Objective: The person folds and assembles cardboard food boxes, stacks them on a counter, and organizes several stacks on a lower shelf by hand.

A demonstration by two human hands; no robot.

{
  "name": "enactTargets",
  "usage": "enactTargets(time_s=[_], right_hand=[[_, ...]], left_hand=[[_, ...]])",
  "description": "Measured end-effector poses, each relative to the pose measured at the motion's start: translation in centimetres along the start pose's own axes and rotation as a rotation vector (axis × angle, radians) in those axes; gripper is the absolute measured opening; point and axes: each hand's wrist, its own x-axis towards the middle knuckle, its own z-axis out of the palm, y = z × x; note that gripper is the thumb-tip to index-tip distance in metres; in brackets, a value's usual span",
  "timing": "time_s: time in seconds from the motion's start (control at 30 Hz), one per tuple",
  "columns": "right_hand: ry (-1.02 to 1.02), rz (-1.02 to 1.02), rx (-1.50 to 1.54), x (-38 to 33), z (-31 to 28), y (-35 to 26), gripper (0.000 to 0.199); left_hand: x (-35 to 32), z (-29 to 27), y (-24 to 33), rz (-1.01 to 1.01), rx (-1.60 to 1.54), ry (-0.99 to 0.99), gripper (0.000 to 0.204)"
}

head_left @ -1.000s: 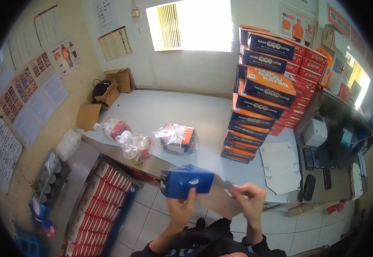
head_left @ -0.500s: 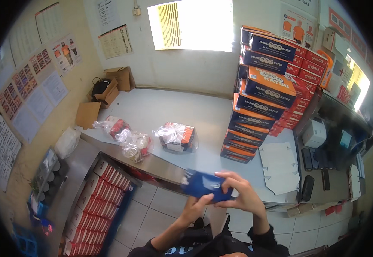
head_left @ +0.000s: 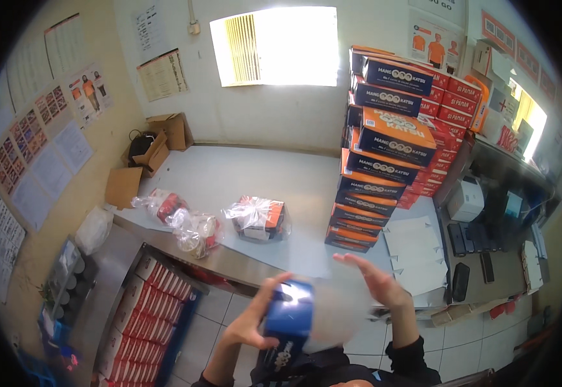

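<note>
My left hand (head_left: 250, 324) grips a dark blue cardboard box (head_left: 292, 308) by its near-left side, thumb below and fingers at the top edge. Light glints off the box's upper face, and its near side carries pale print. A pale, motion-blurred flap or inner panel (head_left: 342, 311) spreads from the box's right side. Beyond it, my right hand (head_left: 379, 284) is open, its fingers stretched out and apart from the blue part. Whether the right palm touches the blurred panel, I cannot tell. Both hands are in front of the counter's near edge.
On the counter (head_left: 306, 171) sit a plastic-wrapped orange-and-dark box (head_left: 258, 218) and clear-bagged items (head_left: 194, 232). Tall stacks of orange-and-blue boxes (head_left: 384, 168) and red boxes (head_left: 456, 106) stand right, beside flat white cartons (head_left: 416, 258). A crate of red-and-white boxes (head_left: 145, 316) is lower left.
The blue box has come nearer and lower, now opened out with a pale panel showing. My right hand has let go of its blue part and moved right; my left keeps its hold.
</note>
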Motion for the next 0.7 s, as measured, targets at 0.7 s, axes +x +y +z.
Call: enactTargets(time_s=[0.7], right_hand=[[-0.176,-0.274,-0.843,3.5,6.1,0.3,0.028]], left_hand=[[2.9,1.3,-7.3,0.251,-0.314,0.244,0.131]])
